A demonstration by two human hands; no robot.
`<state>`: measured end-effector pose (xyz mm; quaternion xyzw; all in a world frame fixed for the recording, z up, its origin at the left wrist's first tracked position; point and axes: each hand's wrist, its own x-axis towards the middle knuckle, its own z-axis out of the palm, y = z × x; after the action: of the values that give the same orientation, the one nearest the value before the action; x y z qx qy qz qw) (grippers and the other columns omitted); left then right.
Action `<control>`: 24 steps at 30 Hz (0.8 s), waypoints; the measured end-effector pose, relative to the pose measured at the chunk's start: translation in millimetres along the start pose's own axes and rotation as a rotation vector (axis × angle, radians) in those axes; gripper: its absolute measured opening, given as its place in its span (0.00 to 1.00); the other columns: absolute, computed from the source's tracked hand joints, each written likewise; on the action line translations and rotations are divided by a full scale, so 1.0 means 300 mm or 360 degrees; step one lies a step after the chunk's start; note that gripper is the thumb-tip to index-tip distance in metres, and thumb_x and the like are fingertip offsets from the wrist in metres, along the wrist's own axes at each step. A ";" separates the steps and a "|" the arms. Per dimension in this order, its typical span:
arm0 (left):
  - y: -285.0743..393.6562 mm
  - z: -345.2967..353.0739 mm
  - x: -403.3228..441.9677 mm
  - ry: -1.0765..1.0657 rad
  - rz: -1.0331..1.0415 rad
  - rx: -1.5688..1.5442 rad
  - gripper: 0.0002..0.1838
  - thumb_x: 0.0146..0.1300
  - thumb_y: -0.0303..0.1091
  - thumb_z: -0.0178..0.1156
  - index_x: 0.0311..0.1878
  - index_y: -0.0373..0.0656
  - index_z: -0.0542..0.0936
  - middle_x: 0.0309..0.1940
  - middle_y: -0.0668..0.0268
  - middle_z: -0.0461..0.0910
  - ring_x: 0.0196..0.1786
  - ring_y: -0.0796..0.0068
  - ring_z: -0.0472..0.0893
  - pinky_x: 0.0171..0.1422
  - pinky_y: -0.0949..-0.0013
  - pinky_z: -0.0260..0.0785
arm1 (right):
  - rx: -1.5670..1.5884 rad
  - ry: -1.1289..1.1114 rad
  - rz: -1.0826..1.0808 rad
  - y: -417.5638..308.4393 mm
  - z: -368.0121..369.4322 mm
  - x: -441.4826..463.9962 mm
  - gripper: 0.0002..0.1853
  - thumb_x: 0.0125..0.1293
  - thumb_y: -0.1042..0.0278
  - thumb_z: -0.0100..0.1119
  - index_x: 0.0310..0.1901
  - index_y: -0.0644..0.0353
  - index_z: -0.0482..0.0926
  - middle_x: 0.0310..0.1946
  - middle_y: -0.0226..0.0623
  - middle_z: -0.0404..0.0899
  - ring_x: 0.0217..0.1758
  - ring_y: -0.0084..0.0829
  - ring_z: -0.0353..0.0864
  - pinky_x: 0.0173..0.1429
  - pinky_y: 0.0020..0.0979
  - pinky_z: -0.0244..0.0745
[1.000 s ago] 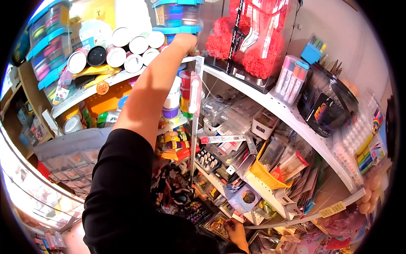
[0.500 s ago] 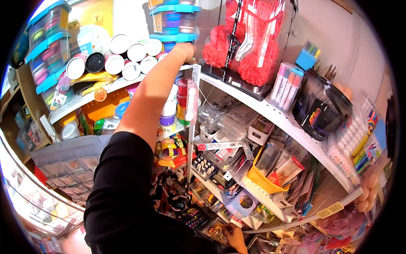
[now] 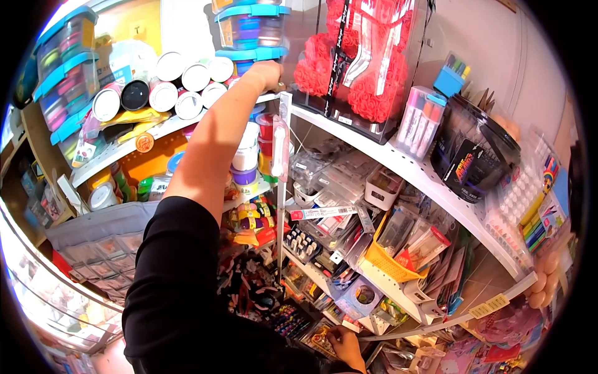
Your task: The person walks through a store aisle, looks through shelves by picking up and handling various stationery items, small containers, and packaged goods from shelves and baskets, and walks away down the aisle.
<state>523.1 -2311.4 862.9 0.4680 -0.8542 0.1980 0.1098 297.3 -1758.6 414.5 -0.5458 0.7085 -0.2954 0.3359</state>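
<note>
At the far left, a stack of clear boxes with blue lids (image 3: pixel 65 75) is set beside a group of capped cylinders (image 3: pixel 164 96), most with white ends and one with a black end (image 3: pixel 135 95). Both are borne by the upper left shelf (image 3: pixel 115 159), below which a grey pocketed organizer (image 3: pixel 103 243) is hung. To the right of the cylinders, blue-lidded containers (image 3: pixel 252 31) are piled one on another, with coloured contents seen through their sides. The left hand (image 3: pixel 266 76) is raised to the foot of this pile, near the shelf corner, with the arm stretched above a purple-banded tub (image 3: pixel 243 176). Its fingertips are hidden, so whether it is open, closed or gripping anything cannot be told.

Farther right, a clear box of red artificial roses (image 3: pixel 377 93) is stood on the upper right shelf (image 3: pixel 451 196). Below that shelf, a white basket (image 3: pixel 381 193) and a yellow basket (image 3: pixel 387 254) are filled with packaged goods. Low down, the right hand (image 3: pixel 344 344) is held with its fingers bent at the edge of a yellow-and-red packet (image 3: pixel 321 338); whether the packet is gripped cannot be told. At the right, a marker set (image 3: pixel 420 124) is placed beside a dark translucent bucket (image 3: pixel 476 149).
</note>
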 end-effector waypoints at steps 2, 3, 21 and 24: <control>0.005 0.003 -0.001 0.0033 -0.0026 0.0025 0.23 0.53 0.50 0.72 0.45 0.41 0.84 0.44 0.52 0.85 0.49 0.52 0.84 0.54 0.57 0.76 | 0.0008 0.0004 -0.0013 0.002 0.003 0.003 0.10 0.65 0.65 0.65 0.42 0.64 0.82 0.30 0.42 0.84 0.34 0.35 0.85 0.38 0.32 0.75; 0.007 0.003 -0.001 0.0031 -0.0027 0.0025 0.23 0.53 0.50 0.72 0.45 0.41 0.84 0.44 0.52 0.85 0.49 0.52 0.84 0.54 0.57 0.76 | 0.0015 0.0010 -0.0028 0.002 0.004 0.004 0.10 0.65 0.66 0.65 0.42 0.64 0.82 0.30 0.42 0.84 0.34 0.35 0.85 0.38 0.33 0.75; -0.013 -0.039 0.013 -0.0032 -0.0060 -0.0114 0.15 0.60 0.47 0.66 0.35 0.43 0.86 0.25 0.63 0.85 0.34 0.59 0.85 0.44 0.59 0.76 | -0.0031 0.0009 -0.0015 -0.016 0.008 0.016 0.12 0.66 0.62 0.64 0.42 0.63 0.82 0.31 0.43 0.85 0.34 0.36 0.85 0.38 0.33 0.75; -0.014 -0.041 0.007 -0.0125 -0.0066 -0.0098 0.15 0.60 0.47 0.66 0.37 0.43 0.86 0.30 0.60 0.86 0.38 0.57 0.85 0.46 0.58 0.76 | 0.0025 -0.0020 0.0006 -0.032 0.002 0.012 0.11 0.66 0.62 0.64 0.42 0.63 0.82 0.32 0.42 0.85 0.35 0.37 0.85 0.38 0.33 0.75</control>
<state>525.6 -2309.6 875.6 0.4895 -0.8537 0.1509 0.0944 302.7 -1764.3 421.1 -0.5437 0.7051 -0.2968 0.3452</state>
